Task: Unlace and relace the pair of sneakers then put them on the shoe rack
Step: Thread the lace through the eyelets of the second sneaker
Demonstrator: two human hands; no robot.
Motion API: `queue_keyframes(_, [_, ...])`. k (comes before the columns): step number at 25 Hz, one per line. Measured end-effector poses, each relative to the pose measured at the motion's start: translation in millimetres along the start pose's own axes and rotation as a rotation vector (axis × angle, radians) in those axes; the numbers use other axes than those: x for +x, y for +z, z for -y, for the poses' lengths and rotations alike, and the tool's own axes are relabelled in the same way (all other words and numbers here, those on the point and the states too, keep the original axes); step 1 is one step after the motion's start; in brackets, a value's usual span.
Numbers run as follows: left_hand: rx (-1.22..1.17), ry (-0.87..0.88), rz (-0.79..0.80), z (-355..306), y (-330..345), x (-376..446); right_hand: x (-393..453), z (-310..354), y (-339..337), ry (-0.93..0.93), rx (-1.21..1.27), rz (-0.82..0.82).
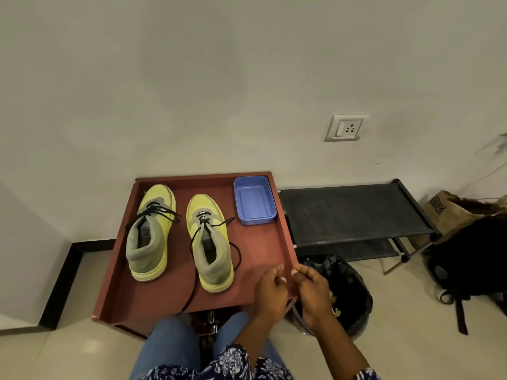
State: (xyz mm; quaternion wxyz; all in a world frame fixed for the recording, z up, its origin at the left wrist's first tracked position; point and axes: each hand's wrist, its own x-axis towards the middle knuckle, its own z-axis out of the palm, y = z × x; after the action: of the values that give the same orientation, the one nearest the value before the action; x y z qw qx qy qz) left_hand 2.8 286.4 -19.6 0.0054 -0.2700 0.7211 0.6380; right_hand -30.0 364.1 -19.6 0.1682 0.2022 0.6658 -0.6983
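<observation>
2 sneakers (181, 237) sit toes-away on the bench (263, 250), left of both hands (293, 290), which hover at its right edge, fingers curled (whether they pinch anything, cannot tell). The left hand is nearer the half-unlaced right sneaker; the rack (354, 215) stands right.

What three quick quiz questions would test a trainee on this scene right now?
1. True or false: a sneaker already sits on the rack.
2. The blue box sits: A) on the rack, B) on the tray, C) inside a sneaker.
3. Whose lace trails over the tray's near edge: that of the left sneaker or of the right sneaker?

Key: 1 false, as both sneakers are on the tray; 2 B, in its far right corner; 3 the right sneaker.
</observation>
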Motion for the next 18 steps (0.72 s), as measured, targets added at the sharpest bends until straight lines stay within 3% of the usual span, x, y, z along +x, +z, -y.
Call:
queue_keyframes(8, [0.039, 0.099, -0.179, -1, -64, 5, -23, -1, 75, -0.059, -0.165, 0.206])
queue_keyframes(18, [0.162, 0.141, -0.348, -1, -141, 23, -18, 16, 148, -0.19, -0.531, 0.308])
